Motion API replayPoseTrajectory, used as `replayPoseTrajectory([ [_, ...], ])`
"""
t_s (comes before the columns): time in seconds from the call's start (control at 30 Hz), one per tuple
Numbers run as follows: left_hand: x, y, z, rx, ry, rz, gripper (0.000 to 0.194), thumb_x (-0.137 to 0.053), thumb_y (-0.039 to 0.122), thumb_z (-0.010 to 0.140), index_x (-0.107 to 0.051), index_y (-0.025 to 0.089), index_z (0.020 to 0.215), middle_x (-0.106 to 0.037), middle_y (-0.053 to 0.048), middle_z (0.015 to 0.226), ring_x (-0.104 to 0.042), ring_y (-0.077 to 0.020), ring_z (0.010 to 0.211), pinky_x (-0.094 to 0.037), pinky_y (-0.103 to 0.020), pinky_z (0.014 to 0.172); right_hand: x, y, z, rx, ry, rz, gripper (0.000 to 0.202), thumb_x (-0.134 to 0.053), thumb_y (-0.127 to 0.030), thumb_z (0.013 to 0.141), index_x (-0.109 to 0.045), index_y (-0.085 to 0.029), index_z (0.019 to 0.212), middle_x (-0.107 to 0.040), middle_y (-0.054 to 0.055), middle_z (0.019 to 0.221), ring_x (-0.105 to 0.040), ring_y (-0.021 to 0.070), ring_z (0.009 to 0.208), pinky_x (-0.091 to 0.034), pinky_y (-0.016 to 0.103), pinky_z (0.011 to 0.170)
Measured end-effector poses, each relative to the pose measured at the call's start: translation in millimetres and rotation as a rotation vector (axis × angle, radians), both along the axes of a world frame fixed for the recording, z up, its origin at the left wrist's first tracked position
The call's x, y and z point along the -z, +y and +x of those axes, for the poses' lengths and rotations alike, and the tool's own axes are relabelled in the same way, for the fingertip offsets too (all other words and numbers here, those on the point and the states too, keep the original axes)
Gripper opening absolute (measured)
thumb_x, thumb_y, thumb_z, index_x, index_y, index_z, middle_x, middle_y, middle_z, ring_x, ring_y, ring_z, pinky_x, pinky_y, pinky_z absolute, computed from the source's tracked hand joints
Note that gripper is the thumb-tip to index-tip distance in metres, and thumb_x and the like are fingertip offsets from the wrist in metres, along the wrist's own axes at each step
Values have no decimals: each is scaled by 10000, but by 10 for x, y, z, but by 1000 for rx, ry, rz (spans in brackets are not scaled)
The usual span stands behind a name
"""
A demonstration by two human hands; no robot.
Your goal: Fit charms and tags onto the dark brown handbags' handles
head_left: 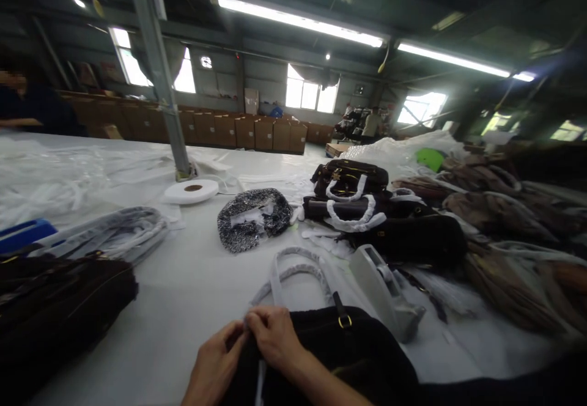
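A black handbag (pixel 367 351) with a gold-coloured buckle lies on the white table close in front of me. Its looped handles (pixel 298 265), wrapped in thin white material, stand up on the far side. My left hand (pixel 213 360) and my right hand (pixel 277 339) meet at the left base of a wrapped handle. Fingers and thumbs of both hands are closed in a pinch there, right against each other. The fingertips hide the exact spot they hold. A narrow white strip hangs below my right hand.
Dark bags (pixel 59 314) lie at left beside a blue object (pixel 27 235). A white tape roll (pixel 191 191) sits by a metal post (pixel 160 76). Ahead is a speckled black-and-white bundle (pixel 252 219). A grey tape dispenser (pixel 387 293) and more bags (pixel 408 235) lie to the right.
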State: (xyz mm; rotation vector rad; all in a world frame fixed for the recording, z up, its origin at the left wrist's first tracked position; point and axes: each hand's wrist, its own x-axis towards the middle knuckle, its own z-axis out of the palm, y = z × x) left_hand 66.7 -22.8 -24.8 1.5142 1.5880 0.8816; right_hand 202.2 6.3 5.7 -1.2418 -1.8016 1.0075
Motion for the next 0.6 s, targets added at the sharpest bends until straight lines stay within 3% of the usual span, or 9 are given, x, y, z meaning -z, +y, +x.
replayPoseTrajectory([
  [0.07, 15, 25, -1, 0, 59, -41, 245, -472, 426, 819, -617, 232, 782, -681, 35, 730, -632, -186, 732, -460, -238, 672, -121, 8, 312, -19, -88, 95, 262, -458, -291, 873, -695, -206, 945, -703, 5, 765, -636, 152, 713, -466, 221, 672],
  [0.1, 25, 30, -4, -14, 96, -47, 248, -473, 435, 814, -601, 232, 751, -661, 42, 690, -620, -180, 697, -448, -234, 647, -175, 8, 533, 37, -145, 136, 296, -455, -311, 879, -652, -200, 1070, -708, 35, 886, -642, 176, 814, -473, 255, 756],
  [0.2, 67, 32, -15, -71, 167, -44, 267, -469, 467, 799, -583, 233, 738, -630, 52, 635, -599, -170, 647, -425, -225, 609, -227, -63, 1365, 344, -366, 158, 376, -434, -324, 874, -606, -137, 1151, -634, 127, 1145, -564, 244, 1081, -397, 363, 965],
  [0.3, 135, 32, -21, -84, 128, -64, 308, -461, 512, 788, -596, 235, 799, -644, 54, 636, -607, -170, 639, -431, -217, 598, -62, -304, 2140, 490, -602, 72, 430, -438, -378, 853, -607, -105, 1140, -636, 154, 1119, -552, 301, 1082, -398, 424, 955],
  [0.37, 167, 32, -20, -91, 68, -89, 354, -472, 552, 769, -602, 231, 846, -663, 50, 660, -620, -176, 647, -447, -214, 594, 110, -517, 2444, 543, -650, -43, 494, -425, -431, 854, -574, -86, 1175, -635, 163, 1109, -564, 307, 1059, -414, 425, 935],
  [0.47, 112, 34, -25, -99, -7, -114, 435, -513, 596, 725, -614, 217, 913, -699, 36, 728, -647, -200, 705, -482, -215, 607, 284, -752, 2527, 591, -610, -117, 525, -414, -466, 855, -548, -82, 1186, -608, 164, 1154, -548, 287, 1093, -406, 385, 952],
  [0.6, -115, 60, -194, -117, 1, 18, 448, -600, 600, 664, -662, 207, 869, -717, 39, 726, -672, -216, 703, -522, -212, 589, 224, -808, 2246, 532, -477, -123, 408, -377, -436, 871, -602, -152, 1058, -657, 117, 1032, -596, 263, 1003, -434, 349, 891],
])
